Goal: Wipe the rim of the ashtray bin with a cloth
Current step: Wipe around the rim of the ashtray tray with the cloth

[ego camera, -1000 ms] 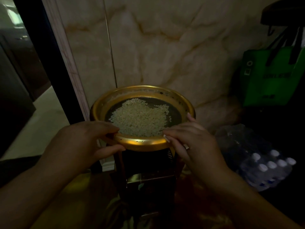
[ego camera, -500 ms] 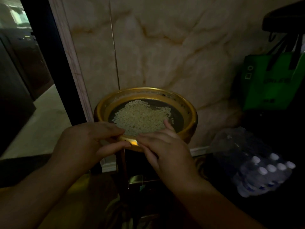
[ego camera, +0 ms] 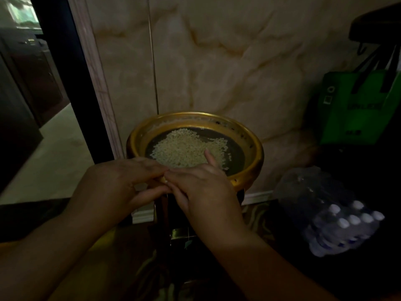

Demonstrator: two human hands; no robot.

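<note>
At the near edge of the gold rim (ego camera: 257, 153) of the ashtray bin (ego camera: 195, 213), which stands against the marble wall (ego camera: 217, 61), the right hand (ego camera: 204, 187) has slid left along the lip to meet the left hand (ego camera: 121, 183). So the near arc looks covered (far side still to do)! Fingers are pressed together on the rim, one right fingertip over the pale pebbles (ego camera: 186, 148). No cloth is discernible in this gloom, so what either hand pinches I cannot tell.

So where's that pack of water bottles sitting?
The pack of water bottles sits low on the right of the head view, below the green bag, right of the ashtray bin.
</note>
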